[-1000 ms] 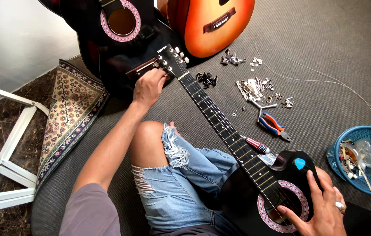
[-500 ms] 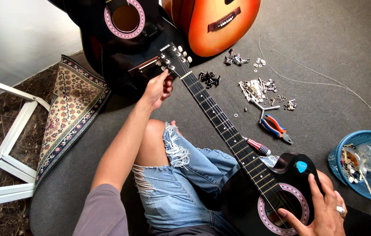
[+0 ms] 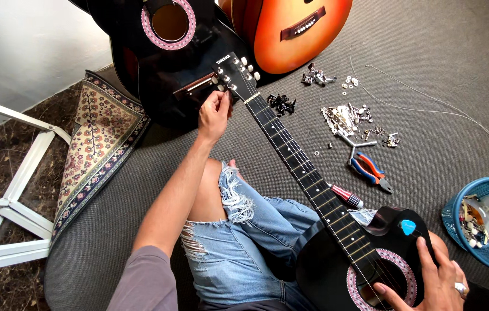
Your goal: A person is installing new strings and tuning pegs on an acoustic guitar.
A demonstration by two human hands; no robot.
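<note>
A black acoustic guitar [image 3: 336, 270] lies across my lap, its neck [image 3: 290, 147] running up to the headstock [image 3: 234, 70]. My left hand [image 3: 214, 112] pinches a tuning peg on the left side of the headstock. My right hand [image 3: 437, 282] rests with fingers spread on the guitar body beside the pink-ringed sound hole, over the strings. A blue pick [image 3: 408, 227] sits on the body just above that hand.
Another black guitar [image 3: 169, 52] and an orange sunburst guitar [image 3: 296, 29] lie at the top. Loose metal parts [image 3: 348, 115], red-and-blue pliers [image 3: 371, 173], a screwdriver [image 3: 345, 196], loose wire [image 3: 429, 109], and a blue basket [image 3: 480, 222] sit on the grey carpet. A patterned rug [image 3: 94, 144] and white frame [image 3: 8, 201] lie left.
My left hand shifted slightly at the headstock and now pinches a tuning peg. My right hand stays on the guitar body.
</note>
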